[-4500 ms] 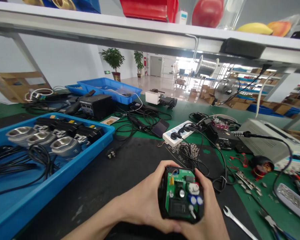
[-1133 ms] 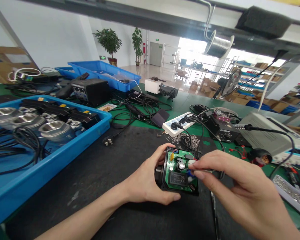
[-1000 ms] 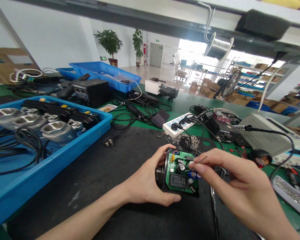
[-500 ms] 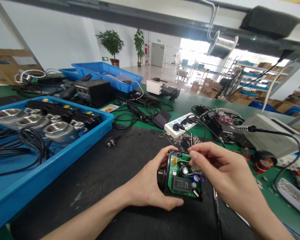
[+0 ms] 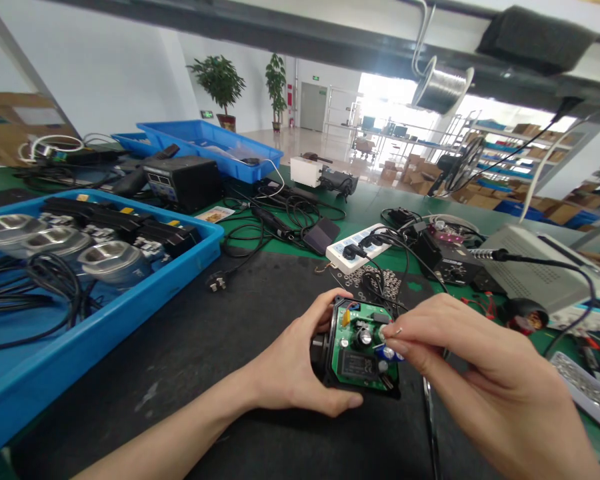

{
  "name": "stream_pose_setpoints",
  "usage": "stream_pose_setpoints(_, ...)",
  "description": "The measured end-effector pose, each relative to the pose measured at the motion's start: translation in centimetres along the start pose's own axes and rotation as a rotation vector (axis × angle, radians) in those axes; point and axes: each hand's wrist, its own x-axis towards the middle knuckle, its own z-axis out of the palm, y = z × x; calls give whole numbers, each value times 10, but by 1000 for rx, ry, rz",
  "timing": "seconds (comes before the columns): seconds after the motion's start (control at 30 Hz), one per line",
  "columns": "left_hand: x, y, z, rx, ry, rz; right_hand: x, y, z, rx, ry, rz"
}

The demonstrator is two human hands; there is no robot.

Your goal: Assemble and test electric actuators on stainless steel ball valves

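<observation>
My left hand [image 5: 297,367] grips a square black housing [image 5: 329,373] from its left side, thumb along the lower edge. Inside it faces up a green circuit board [image 5: 341,337] carrying a black block-shaped part [image 5: 359,365], round capacitors [image 5: 364,337] and a yellow component [image 5: 347,317]. My right hand [image 5: 465,360] is at the board's right side, thumb and forefinger pinched. A thin metal piece [image 5: 399,331] pokes out between those fingertips, mostly hidden by them. Blue round parts [image 5: 391,354] lie just under the fingertips. A black cable [image 5: 429,420] runs down below the housing.
On the left stands a blue tray [image 5: 180,283] with metal-collared units and cables. Behind my hands are a white power strip [image 5: 347,257] and scattered small metal rings [image 5: 390,283]. To the right are a soldering iron [image 5: 505,257], a grey instrument [image 5: 535,280] and a parts tray [image 5: 587,387].
My right hand has turned and shifted slightly right; the thin metal piece no longer stands upright above its fingertips. My left hand still holds the housing. The whole view has shifted a little.
</observation>
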Motion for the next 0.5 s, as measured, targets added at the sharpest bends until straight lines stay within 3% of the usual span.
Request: stream_pose_setpoints(0.5, 1, 0, 0, -37, -16, -5, -5, -3, -13, -132, -73, 19)
